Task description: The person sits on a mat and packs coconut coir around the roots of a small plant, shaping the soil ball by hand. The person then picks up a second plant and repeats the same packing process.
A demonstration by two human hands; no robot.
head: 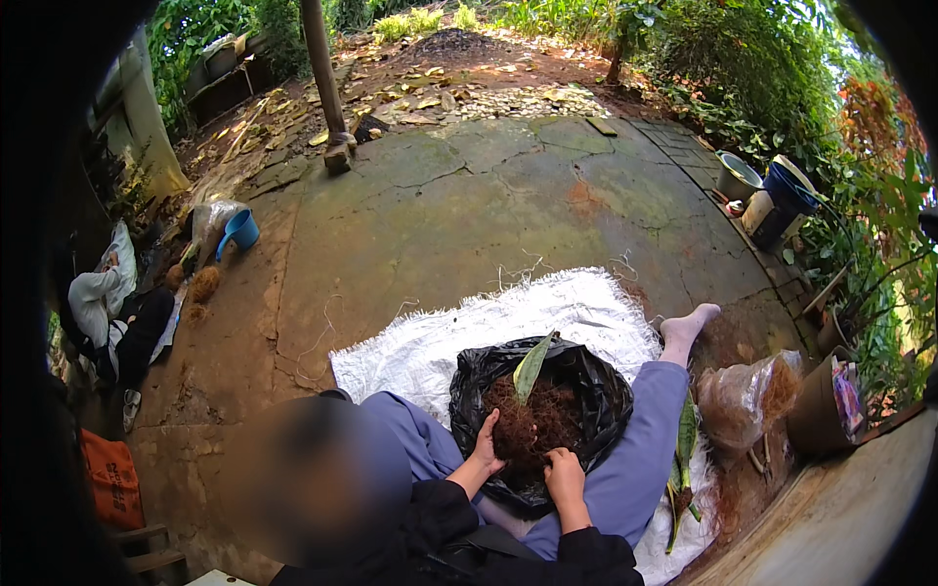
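Note:
Between my outstretched legs, a black plastic bag (614, 395) lies spread wide on a white woven sack (410, 359). Inside it is a ball of brown fibre (520, 425), with a single snake plant leaf (530, 370) standing up from it. My left hand (485, 448) cups the near left side of the fibre ball. At its lower right, the bent fingers of my right hand (566, 476) touch the fibre. More snake plant leaves with roots (683, 469) lie on the sack beyond my right leg.
To the right are a clear plastic bag of fibre (733, 403), a brown pot (817, 417) and buckets (739, 176). A blue dipper (240, 230) and fibre clumps (205, 284) lie at left, near another seated person (110, 315). An orange bag (111, 480) stands at lower left. A post (322, 73) rises behind the cracked paving.

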